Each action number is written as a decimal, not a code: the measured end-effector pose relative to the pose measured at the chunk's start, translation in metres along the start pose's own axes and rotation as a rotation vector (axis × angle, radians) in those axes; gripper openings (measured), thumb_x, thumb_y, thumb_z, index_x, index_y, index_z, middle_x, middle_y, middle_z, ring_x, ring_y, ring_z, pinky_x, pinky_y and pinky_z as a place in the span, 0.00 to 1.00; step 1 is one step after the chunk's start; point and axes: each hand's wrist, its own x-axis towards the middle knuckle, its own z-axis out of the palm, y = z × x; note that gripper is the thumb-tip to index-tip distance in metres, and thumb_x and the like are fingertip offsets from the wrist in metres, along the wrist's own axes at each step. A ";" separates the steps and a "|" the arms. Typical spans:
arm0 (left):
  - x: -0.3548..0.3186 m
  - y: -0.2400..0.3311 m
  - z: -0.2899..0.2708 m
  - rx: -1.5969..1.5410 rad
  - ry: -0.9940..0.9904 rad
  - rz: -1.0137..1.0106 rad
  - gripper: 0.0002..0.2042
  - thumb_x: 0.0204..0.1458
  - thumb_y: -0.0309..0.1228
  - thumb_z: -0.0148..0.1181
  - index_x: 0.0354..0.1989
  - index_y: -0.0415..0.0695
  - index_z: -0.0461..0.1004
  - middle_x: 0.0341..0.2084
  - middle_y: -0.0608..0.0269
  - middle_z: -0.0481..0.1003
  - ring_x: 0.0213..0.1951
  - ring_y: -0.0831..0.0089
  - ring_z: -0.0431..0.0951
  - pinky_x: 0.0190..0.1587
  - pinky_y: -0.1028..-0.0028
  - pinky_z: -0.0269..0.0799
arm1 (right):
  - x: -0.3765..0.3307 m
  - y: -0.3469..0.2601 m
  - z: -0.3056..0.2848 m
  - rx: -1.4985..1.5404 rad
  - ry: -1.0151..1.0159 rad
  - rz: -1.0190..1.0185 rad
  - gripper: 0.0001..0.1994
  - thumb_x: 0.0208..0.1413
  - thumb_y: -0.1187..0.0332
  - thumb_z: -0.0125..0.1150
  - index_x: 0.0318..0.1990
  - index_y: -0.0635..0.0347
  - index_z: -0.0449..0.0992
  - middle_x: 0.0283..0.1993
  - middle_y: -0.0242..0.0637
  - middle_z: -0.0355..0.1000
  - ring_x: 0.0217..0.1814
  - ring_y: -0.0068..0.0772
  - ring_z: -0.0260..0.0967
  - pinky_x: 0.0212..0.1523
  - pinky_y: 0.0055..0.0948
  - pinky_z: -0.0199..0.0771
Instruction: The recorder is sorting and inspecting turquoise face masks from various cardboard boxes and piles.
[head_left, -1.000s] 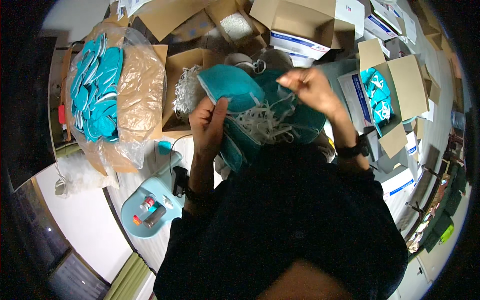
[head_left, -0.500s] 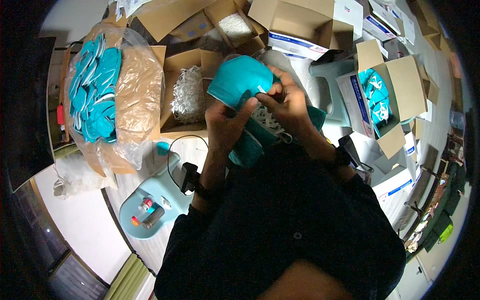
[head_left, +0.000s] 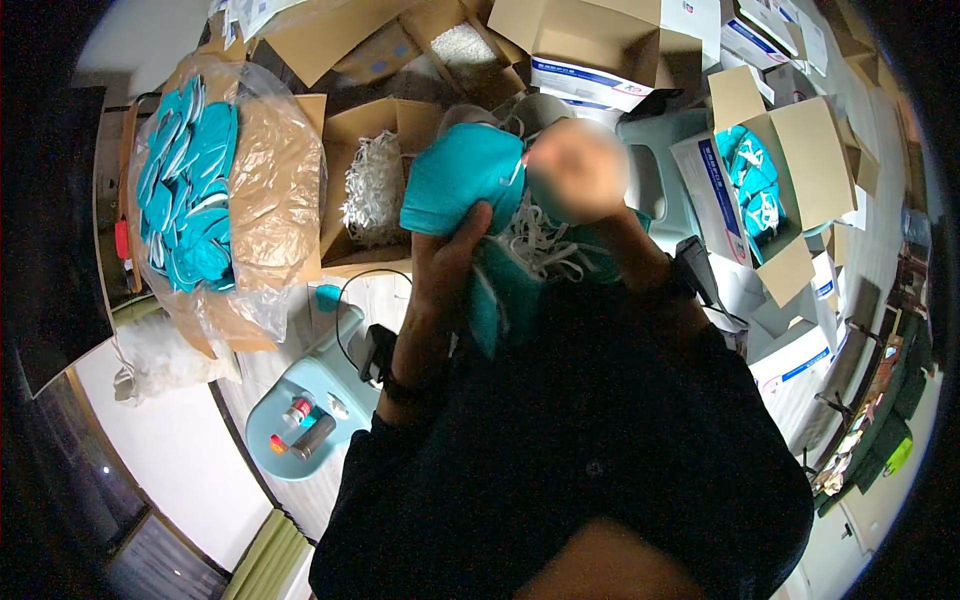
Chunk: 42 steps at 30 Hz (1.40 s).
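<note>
Torso in black top (head_left: 590,430), filling lower centre. Upper left, big carton with clear plastic liner (head_left: 275,190), heap of teal mask pieces (head_left: 195,190) along its left part. Right, open white-and-blue carton (head_left: 722,190), teal masks with white straps inside. Top centre, another open white-and-blue carton (head_left: 590,75), brown inside. Left of middle, brown carton (head_left: 418,125), holding bundle of white straps (head_left: 370,190). Lower left, light-blue stool (head_left: 265,400); similar light-blue piece (head_left: 682,200) just left of right-hand carton.

In front of torso, stack of teal masks (head_left: 492,290), partly under loose white straps (head_left: 540,240). Above stack, single teal mask (head_left: 465,175), held up in front of body, between strap carton and right hand.

Left hand (head_left: 452,235): clamped on mask's lower edge, thumb against near face, other fingers mostly hidden. Right hand (head_left: 578,170): at mask's right edge, heavily blurred; cannot tell if fingers apart, together or pinching something.

Black device (head_left: 377,355) at left wrist, another at right wrist. On stool seat: dark cylinder (head_left: 313,437) lying slantwise, clear bottle with red label (head_left: 298,410) just beside, small orange-red item (head_left: 278,445) near left rim.
</note>
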 end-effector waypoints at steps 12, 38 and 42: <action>-0.011 -0.012 -0.073 -0.269 -0.094 -0.271 0.22 0.50 0.30 0.62 0.54 0.40 0.66 0.45 0.55 0.72 0.46 0.65 0.73 0.51 0.66 0.69 | 0.019 0.047 -0.048 0.109 0.084 0.254 0.06 0.52 0.82 0.58 0.27 0.60 0.76 0.30 0.31 0.74 0.33 0.21 0.71 0.38 0.20 0.73; 0.018 0.024 -0.013 0.858 0.026 0.698 0.07 0.49 0.25 0.62 0.22 0.38 0.73 0.20 0.55 0.71 0.21 0.66 0.72 0.24 0.70 0.67 | -0.021 -0.066 0.005 0.273 -0.448 0.150 0.04 0.56 0.75 0.56 0.37 0.64 0.74 0.36 0.41 0.72 0.36 0.31 0.71 0.37 0.29 0.71; 0.013 -0.002 -0.020 0.598 0.054 0.555 0.14 0.48 0.23 0.63 0.14 0.38 0.67 0.12 0.65 0.64 0.16 0.78 0.60 0.19 0.75 0.55 | -0.035 -0.065 0.010 0.207 -0.371 0.102 0.02 0.52 0.77 0.60 0.33 0.64 0.74 0.31 0.40 0.73 0.31 0.31 0.71 0.31 0.29 0.72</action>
